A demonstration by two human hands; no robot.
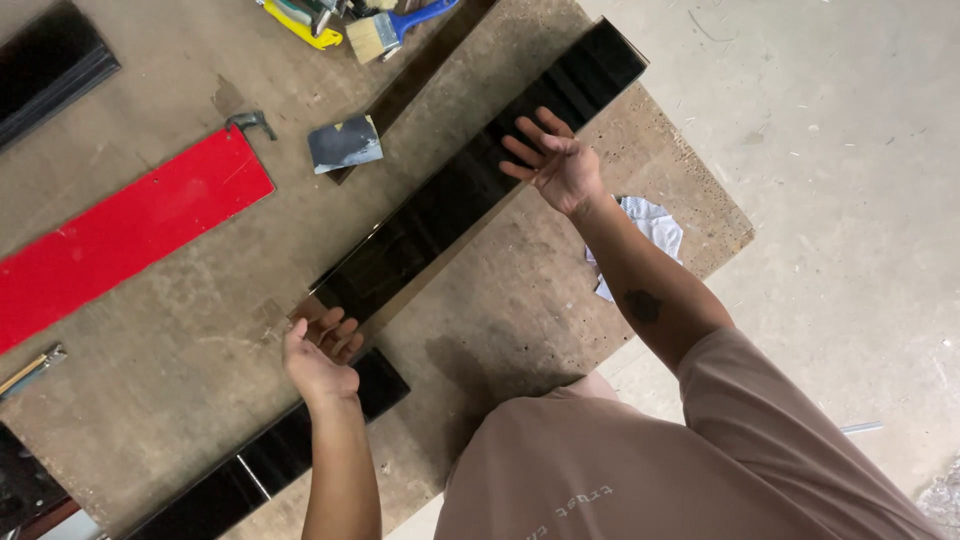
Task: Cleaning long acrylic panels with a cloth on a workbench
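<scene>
A long glossy black strip (440, 205) lies diagonally across the brown workbench (170, 330). My right hand (555, 165) rests flat on its upper part, fingers spread. My left hand (320, 352) is at the strip's lower end, fingers curled over its edge. A second black strip (260, 460) lies under my left wrist and runs toward the lower left.
A red strip (120, 235) lies at the left. A piece of sandpaper (344, 142) and a small metal clamp (250, 122) sit near it. A paintbrush (385, 30) and yellow tool (300, 22) lie at the top. Crumpled cloth (650, 225) is by my right forearm. Concrete floor (850, 200) lies beyond the bench edge.
</scene>
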